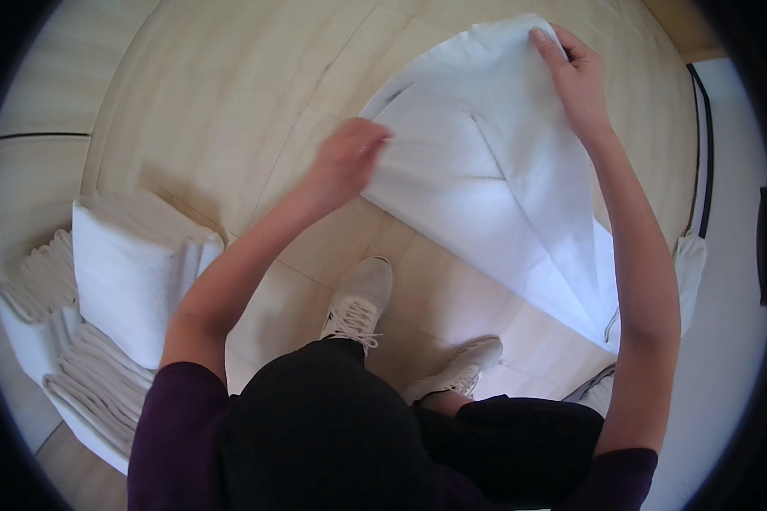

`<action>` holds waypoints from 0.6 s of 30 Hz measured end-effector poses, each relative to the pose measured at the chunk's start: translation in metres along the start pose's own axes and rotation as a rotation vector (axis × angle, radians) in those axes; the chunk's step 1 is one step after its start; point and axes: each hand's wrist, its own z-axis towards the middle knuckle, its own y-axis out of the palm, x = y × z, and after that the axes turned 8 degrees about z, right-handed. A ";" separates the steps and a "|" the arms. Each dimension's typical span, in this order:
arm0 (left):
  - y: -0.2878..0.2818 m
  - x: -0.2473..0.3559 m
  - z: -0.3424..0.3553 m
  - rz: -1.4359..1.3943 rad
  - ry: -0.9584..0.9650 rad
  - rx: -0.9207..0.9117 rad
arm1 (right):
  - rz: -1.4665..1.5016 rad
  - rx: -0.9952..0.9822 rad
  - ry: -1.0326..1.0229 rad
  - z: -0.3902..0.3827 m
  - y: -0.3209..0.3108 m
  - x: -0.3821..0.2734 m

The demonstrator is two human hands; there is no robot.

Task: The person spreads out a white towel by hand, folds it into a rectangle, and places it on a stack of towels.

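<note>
A large white cloth (537, 162) hangs spread out in front of me, creased in the middle, its lower corner reaching down beside my right forearm. At its far upper corner my right hand (579, 81) is closed on the edge, thumb on top. My left hand (348, 160), a little blurred by motion, is closed at the cloth's left edge, nearer to me. The fabric between the two hands is stretched fairly flat, with a few folds.
Stacks of folded white cloths (128, 272) stand on the floor at my left. My two light lace-up shoes (358, 298) are on the tan tiled floor (230, 94) below the cloth. A white wall (733, 341) runs along the right. More pale fabric (690, 264) shows beyond my right forearm.
</note>
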 end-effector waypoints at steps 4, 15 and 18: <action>0.081 0.018 0.050 -0.028 0.121 -0.387 | 0.053 0.004 -0.059 -0.004 -0.011 -0.032; 0.098 0.031 0.110 -0.148 -0.628 -0.617 | 0.035 -0.158 -0.231 -0.028 0.007 -0.019; 0.107 0.037 0.097 -0.789 -1.011 -0.144 | 0.027 -0.139 -0.257 -0.025 0.013 -0.021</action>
